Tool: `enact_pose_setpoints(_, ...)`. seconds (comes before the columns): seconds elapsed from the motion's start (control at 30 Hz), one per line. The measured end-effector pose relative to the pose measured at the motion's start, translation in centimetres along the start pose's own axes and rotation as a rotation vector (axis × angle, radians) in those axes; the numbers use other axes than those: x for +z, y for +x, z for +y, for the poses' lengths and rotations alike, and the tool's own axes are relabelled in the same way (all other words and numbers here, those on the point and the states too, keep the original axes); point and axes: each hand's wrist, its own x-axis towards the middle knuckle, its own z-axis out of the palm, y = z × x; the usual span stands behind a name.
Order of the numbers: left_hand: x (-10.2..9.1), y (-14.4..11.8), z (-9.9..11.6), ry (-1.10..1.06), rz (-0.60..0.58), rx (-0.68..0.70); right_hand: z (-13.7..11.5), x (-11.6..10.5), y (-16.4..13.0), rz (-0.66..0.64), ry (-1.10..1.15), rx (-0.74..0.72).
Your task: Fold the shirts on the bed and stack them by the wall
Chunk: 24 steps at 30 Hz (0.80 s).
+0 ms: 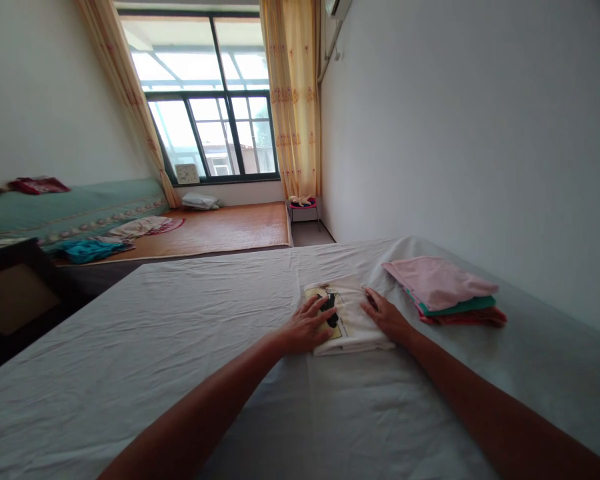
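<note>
1. Both forearms enter from the bottom edge, cut off above the elbow; the bed (130, 373) they reach over wears a creased white sheet and runs out of frame at the left, right and bottom
2. The left hand (307, 327) lies flat, fingers spread, on the left half of a folded white garment (353, 323); its grip is apart and closes on nothing, only pressing down. The palm hides part of a yellowish and black print on the cloth, too small to read
3. The right hand (387, 317) rests on the garment's right edge, fingers laid out straight, grip likewise apart and pressing; whether the thumb tucks under the fold cannot be told
4. The garment sits on the bed's right-hand part, between the two hands
5. Just right of it, near but apart, a stack of folded clothes (447, 293): pink on top, green beneath, red at the bottom
6. Farther off, a second bed (220, 230) with a brown mat and scattered cloths whose kinds are hard to make out
7. Beyond, a small stool (303, 207), yellow curtains (293, 100) and a bright window (210, 93)
</note>
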Motion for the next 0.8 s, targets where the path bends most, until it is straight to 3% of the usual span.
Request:
enact_pose_setpoints(0.17,0.0,-3.0,0.7,0.013,0.033,0.062,-2.4,-0.4,0.7,-0.093,0.241,0.248)
enact_pose_setpoints(0.33,0.3,-3.5,0.6,-0.004,0.104,0.078,-4.9,-1.8,1.5,-0.418,0.488,0.536)
enact_pose_setpoints(0.47,0.6,-3.5,0.2,-0.019,0.142,0.091,-5.8,-2.5,1.8,-0.529,0.501,0.727)
enact_pose_setpoints(0.6,0.7,-3.7,0.1,-0.034,0.163,0.1,-6.2,-2.4,2.0,-0.541,0.448,0.763)
enact_pose_setpoints(0.8,0.5,-3.9,0.2,-0.053,0.212,0.088,-8.1,-1.8,1.0,-0.452,0.61,0.569)
